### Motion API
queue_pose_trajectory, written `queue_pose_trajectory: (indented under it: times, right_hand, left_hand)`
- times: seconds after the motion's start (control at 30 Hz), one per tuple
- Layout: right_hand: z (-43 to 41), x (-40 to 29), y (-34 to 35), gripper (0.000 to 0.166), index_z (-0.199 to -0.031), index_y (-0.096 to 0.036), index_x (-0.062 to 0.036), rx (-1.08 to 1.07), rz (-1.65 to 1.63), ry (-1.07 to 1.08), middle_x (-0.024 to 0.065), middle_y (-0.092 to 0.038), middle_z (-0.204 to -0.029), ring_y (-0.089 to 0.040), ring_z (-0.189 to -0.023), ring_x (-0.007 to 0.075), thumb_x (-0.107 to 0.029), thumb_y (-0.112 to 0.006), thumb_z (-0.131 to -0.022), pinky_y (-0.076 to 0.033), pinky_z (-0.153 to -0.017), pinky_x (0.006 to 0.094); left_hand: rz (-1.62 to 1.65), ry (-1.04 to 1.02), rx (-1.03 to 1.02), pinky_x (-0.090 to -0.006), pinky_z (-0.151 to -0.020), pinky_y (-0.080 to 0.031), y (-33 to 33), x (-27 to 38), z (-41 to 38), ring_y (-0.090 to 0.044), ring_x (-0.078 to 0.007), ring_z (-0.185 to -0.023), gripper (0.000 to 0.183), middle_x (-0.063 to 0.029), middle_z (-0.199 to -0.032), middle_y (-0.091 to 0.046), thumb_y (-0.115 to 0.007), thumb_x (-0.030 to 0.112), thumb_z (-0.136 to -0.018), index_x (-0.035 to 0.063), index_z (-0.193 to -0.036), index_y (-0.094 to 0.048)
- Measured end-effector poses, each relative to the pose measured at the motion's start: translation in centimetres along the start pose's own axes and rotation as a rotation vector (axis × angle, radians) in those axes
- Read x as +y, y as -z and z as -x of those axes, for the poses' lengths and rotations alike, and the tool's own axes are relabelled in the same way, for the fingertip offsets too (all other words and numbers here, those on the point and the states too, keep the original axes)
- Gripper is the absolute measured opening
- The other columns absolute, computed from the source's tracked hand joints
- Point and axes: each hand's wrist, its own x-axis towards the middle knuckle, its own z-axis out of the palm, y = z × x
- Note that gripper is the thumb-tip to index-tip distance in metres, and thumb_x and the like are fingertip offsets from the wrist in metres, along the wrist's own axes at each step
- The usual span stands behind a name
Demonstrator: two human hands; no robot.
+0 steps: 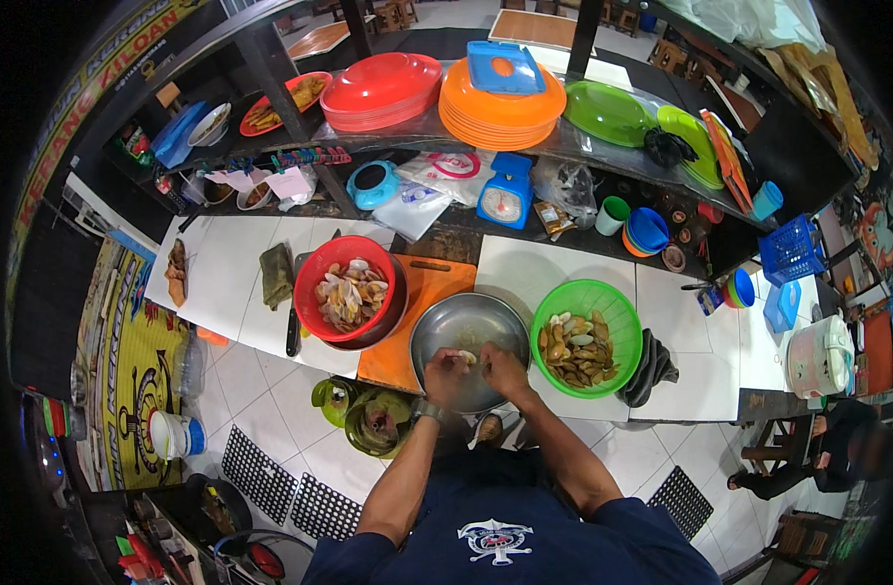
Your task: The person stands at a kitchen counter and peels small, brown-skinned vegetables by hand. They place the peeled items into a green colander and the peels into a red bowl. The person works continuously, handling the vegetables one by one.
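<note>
My left hand pinches a small pale clam over a wide metal basin. My right hand is close beside it, fingers bent together; whether they grip anything cannot be made out. A little pale, cloudy matter lies at the bottom of the basin. Right of the basin, a green plastic colander holds brownish clams. To the left, a red plastic colander full of open, paler clams sits on a dark red bowl. An orange cutting board extends under the basin.
A black-handled knife lies left of the red colander, near a leaf-wrapped bundle. A dark cloth lies against the green colander. Behind stands a blue kitchen scale, under a shelf of stacked plates. Another person sits at right.
</note>
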Motion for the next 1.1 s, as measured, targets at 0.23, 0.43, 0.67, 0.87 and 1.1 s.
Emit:
queue_pose_trajectory:
  times: [0.23, 0.43, 0.67, 0.87, 1.1]
  right_hand:
    - [1.3, -0.8, 0.1, 0.024, -0.102, -0.057, -0.0059, -0.059, 0.325, 0.018, 0.018, -0.062, -0.105, -0.06, -0.097, 0.04, -0.008, -0.056, -0.079, -0.048, -0.085, 0.0488]
    - [1.1, -0.2, 0.0, 0.026, -0.104, -0.059, -0.0051, -0.015, 0.2, -0.01, 0.0196, -0.064, -0.1, -0.061, -0.092, 0.042, -0.021, -0.057, -0.084, -0.049, -0.081, 0.0503]
    - [0.8, -1.1, 0.3, 0.032, -0.095, -0.061, -0.003, -0.08, 0.049, -0.163, 0.0206, -0.066, -0.084, -0.064, -0.083, 0.0398, -0.033, -0.061, -0.082, -0.049, -0.074, 0.049]
    - [-0.4, -1.0, 0.5, 0.038, -0.103, -0.062, -0.0044, -0.175, -0.065, -0.232, 0.0223, -0.065, -0.097, -0.062, -0.092, 0.0402, -0.036, -0.062, -0.083, -0.048, -0.078, 0.0467]
    - [-0.2, -0.7, 0.5, 0.033, -0.101, -0.061, -0.0003, -0.111, -0.114, -0.141, 0.0243, -0.064, -0.093, -0.062, -0.09, 0.0395, -0.027, -0.063, -0.081, -0.049, -0.078, 0.0445]
  left_hand:
    - [-0.32, 0.017, 0.032, -0.0266, -0.066, -0.048, 0.3, -0.8, -0.2, -0.061, -0.0109, -0.071, 0.02, -0.0039, -0.077, -0.066, -0.067, 0.021, -0.084, 0.002, -0.09, -0.063]
    - [-0.457, -0.043, 0.045, -0.0281, -0.068, -0.049, -0.3, -0.2, 0.0, -0.061, -0.0119, -0.073, 0.017, -0.005, -0.077, -0.066, -0.068, 0.017, -0.082, 0.0023, -0.088, -0.064]
    - [-0.165, 0.132, 0.008, -0.0274, -0.071, -0.05, -0.1, -0.3, -0.2, -0.061, -0.0121, -0.077, 0.018, -0.0043, -0.086, -0.066, -0.066, 0.015, -0.085, 0.0004, -0.094, -0.062]
    - [-0.01, 0.138, -0.087, -0.0268, -0.071, -0.05, 0.5, -1.0, -0.2, -0.061, -0.0124, -0.079, 0.013, -0.0039, -0.088, -0.065, -0.066, 0.01, -0.086, 0.0019, -0.094, -0.061]
    - [0.033, 0.111, -0.107, -0.029, -0.072, -0.052, 0.0, -0.5, 0.0, -0.061, -0.0135, -0.08, 0.01, -0.004, -0.087, -0.064, -0.065, 0.007, -0.086, 0.002, -0.092, -0.059]
